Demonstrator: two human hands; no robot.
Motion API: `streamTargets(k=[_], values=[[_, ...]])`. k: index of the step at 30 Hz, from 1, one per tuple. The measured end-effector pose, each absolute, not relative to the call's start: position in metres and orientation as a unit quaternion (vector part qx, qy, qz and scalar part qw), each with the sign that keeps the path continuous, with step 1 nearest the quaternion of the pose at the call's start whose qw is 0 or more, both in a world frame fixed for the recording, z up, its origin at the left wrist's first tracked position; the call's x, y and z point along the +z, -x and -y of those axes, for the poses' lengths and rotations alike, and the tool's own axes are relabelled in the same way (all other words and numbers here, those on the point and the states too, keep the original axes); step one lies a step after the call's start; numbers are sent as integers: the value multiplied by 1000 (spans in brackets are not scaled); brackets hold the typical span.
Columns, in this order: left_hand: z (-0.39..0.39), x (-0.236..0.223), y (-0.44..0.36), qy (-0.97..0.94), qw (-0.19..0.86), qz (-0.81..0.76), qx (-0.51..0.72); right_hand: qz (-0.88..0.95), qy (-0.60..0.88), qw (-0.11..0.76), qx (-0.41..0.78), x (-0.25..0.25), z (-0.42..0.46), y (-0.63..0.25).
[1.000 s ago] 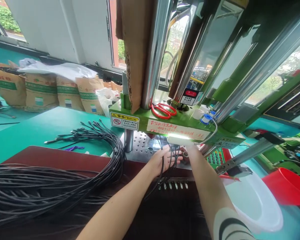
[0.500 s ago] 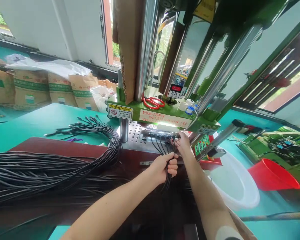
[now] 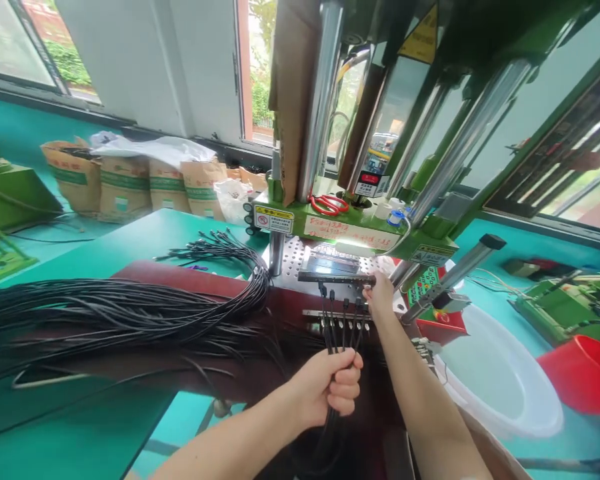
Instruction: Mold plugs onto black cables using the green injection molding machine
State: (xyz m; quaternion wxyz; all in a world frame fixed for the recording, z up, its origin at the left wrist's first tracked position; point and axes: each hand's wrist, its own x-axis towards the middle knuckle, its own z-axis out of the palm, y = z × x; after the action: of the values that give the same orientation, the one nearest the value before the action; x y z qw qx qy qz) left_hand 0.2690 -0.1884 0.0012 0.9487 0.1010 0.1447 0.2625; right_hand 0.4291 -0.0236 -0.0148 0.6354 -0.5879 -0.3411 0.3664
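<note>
My left hand (image 3: 337, 387) is closed around several black cables (image 3: 333, 330), whose black moulded plug ends point up toward the press. My right hand (image 3: 381, 297) grips the right end of a dark metal mould bar (image 3: 333, 278), held level at the front of the perforated press plate (image 3: 291, 263). The plug ends stand apart from the bar, just below it. Behind the cables, a narrow strip (image 3: 313, 313) with several shiny metal connectors lies along the brown board (image 3: 290, 303).
The green press (image 3: 300, 220) stands ahead, with red-handled scissors (image 3: 329, 204) on its platen. A large bundle of black cables (image 3: 130, 307) lies left. At right are a control panel (image 3: 424, 287), a white tub (image 3: 540, 400) and a red bucket (image 3: 580, 373). Paper sacks (image 3: 125, 183) stand behind.
My left hand, open among the cables at first, closed round them and drew them down toward me. The plug ends came away from the bar, which my right hand grips.
</note>
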Motion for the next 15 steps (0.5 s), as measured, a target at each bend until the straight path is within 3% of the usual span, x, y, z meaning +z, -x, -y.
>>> streamTargets(k=[6,10,12,15], values=[[205,-1,-252,-171,951,-128,222,384,580,625,355,-20,25,-424],[188,41,-193,-223,901,-131,348,404,589,605,351,-32,26,-441],[162,73,-150,-255,799,-180,514,416,597,588,353,-39,30,-453],[102,108,-86,-294,539,-254,747,451,606,545,364,-45,37,-473]])
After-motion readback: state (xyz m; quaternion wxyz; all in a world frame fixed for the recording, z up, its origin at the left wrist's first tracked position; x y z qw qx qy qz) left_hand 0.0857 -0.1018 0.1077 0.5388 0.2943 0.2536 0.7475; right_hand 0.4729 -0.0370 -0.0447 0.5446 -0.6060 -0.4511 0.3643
